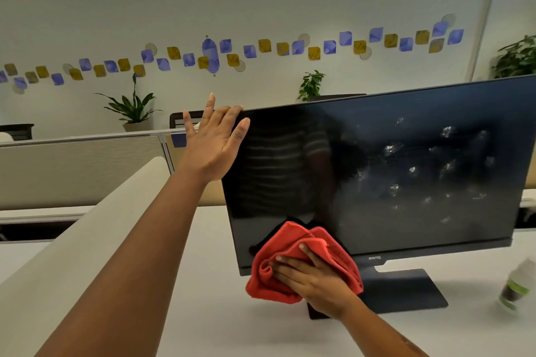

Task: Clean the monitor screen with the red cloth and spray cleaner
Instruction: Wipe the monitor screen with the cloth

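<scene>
A dark monitor (377, 165) stands on a white desk (203, 313), its screen dotted with spray droplets on the right half. My left hand (216, 139) holds the monitor's top left corner, thumb on the front and fingers over the top edge. My right hand (313, 278) presses a bunched red cloth (293, 240) flat-fingered against the screen's lower left part, by the bottom bezel. The spray cleaner bottle (519, 287), white with a green label, stands on the desk at the far right, blurred.
The monitor's flat dark base (406, 290) sits behind my right hand. A beige partition (78, 171) runs along the desk's left side. Potted plants (133, 107) and a chair back (185, 119) stand beyond it by the wall.
</scene>
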`<state>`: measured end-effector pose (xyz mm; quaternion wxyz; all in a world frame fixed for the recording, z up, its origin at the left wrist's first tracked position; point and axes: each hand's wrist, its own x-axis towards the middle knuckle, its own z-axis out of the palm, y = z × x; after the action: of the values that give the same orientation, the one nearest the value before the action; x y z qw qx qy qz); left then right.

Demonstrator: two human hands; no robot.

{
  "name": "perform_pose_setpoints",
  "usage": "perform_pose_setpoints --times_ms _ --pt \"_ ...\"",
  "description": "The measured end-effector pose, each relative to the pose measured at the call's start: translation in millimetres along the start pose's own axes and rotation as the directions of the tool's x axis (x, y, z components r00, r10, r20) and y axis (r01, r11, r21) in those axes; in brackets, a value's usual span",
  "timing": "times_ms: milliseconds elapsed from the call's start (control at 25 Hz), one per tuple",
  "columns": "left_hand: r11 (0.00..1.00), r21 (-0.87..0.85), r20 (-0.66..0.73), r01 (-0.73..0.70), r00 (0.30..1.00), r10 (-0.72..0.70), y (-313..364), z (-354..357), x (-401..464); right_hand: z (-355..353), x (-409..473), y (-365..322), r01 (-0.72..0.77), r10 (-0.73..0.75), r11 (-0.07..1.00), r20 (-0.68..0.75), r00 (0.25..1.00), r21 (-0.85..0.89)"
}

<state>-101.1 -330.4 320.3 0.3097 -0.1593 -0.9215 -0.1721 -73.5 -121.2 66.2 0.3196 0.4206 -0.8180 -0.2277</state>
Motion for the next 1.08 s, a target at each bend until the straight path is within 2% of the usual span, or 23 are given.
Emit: perform_pose_setpoints --times_ms 200,240,280,320,400,440,480,520,560,600,720,800,960,1080 --pt "0.999 0.054 0.043 0.008 0.999 -0.011 0.3 -4.5 0.7 -13.3 -63.1 28.7 -0.282 0.29 0.953 -0.057 0.955 0.114" --pt "0.997 0.071 0.049 0.017 0.999 -0.02 2.0 -5.4 1.4 -16.6 -70.4 32.1 -0.34 0.361 0.925 -0.112 0.926 0.172" --pt "0.995 0.096 0.046 0.026 0.998 -0.03 4.3 -6.2 2.6 -22.3 -72.6 35.9 -0.411 0.469 0.867 -0.184 0.864 0.282" --pt "0.992 0.123 0.036 0.033 0.999 -0.037 7.7 -6.4 3.9 -29.2 -70.5 41.5 -0.474 0.606 0.767 -0.247 0.756 0.432" --pt "0.989 0.148 0.024 0.02 0.999 -0.024 19.3 -4.1 8.2 -52.8 -51.5 59.4 -0.516 0.86 0.487 -0.286 0.422 0.704" --pt "0.991 0.134 0.033 0.004 0.999 -0.009 27.7 -1.4 11.3 -68.6 -37.4 73.3 -0.501 0.913 0.404 -0.302 0.275 0.765" --pt "0.994 0.109 0.049 -0.01 0.999 0.005 35.7 2.0 14.4 -82.6 -19.7 87.0 -0.497 0.925 0.379 -0.333 0.183 0.781" --pt "0.996 0.084 0.06 -0.021 0.998 0.016 44.4 7.0 17.8 -96.8 -0.6 101.7 -0.515 0.924 0.375 -0.357 0.139 0.771" --pt "0.998 0.066 0.061 -0.024 0.998 0.02 54.2 13.0 21.4 -108.4 17.1 116.6 -0.55 0.92 0.379 -0.369 0.135 0.744" --pt "0.998 0.06 0.045 -0.019 0.999 0.016 61.8 18.8 23.4 -118.4 34.5 128.9 -0.601 0.913 0.394 -0.369 0.173 0.695" --pt "1.0 0.031 -0.044 -0.004 0.999 0.005 72.4 33.5 22.4 -124.0 69.4 147.2 -0.711 0.876 0.477 -0.216 0.431 0.516" --pt "1.0 -0.028 -0.106 -0.013 0.994 0.01 72.1 39.5 19.1 -110.4 75.5 153.7 -0.711 0.832 0.549 -0.207 0.514 0.44" --pt "0.994 -0.109 -0.161 -0.021 0.987 0.003 73.6 44.7 22.3 -93.6 64.7 171.8 -0.711 0.777 0.626 -0.335 0.534 0.319" --pt "0.993 -0.121 -0.163 -0.014 0.987 -0.006 73.8 46.0 22.8 -85.5 49.0 186.6 -0.739 0.797 0.589 -0.385 0.466 0.325"
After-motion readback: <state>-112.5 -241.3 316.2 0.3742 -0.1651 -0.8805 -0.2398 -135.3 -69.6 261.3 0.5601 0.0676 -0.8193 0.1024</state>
